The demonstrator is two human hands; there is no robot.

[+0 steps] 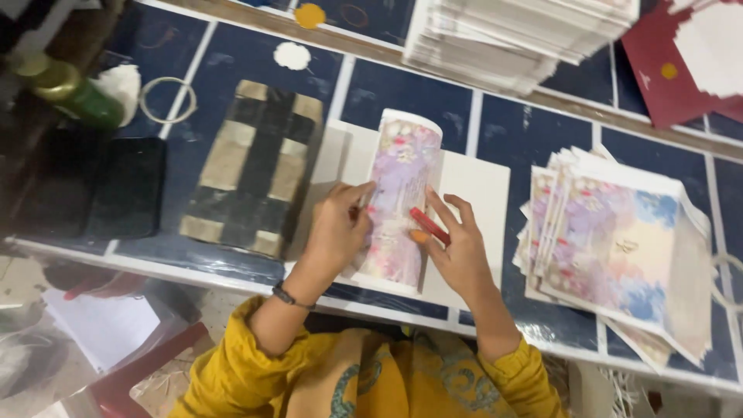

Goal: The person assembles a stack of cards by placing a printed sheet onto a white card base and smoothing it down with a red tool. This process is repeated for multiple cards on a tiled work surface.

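A floral printed sheet [402,193] in pink and purple lies folded lengthwise on a white board [476,186], its far end curling up. My left hand [337,224] presses on the sheet's left edge with fingers bent. My right hand [457,248] rests on the sheet's right edge and holds a small red stick [428,224] with an orange end between thumb and fingers. A fanned stack of similar printed sheets [619,248] lies to the right of my right hand.
A block wrapped in tan and black tape [255,166] sits left of the board. Further left are a black flat object [124,186], a green bottle [73,93] and a ring [166,101]. A tall stack of white sheets [511,31] stands at the back, red card [673,62] beside it.
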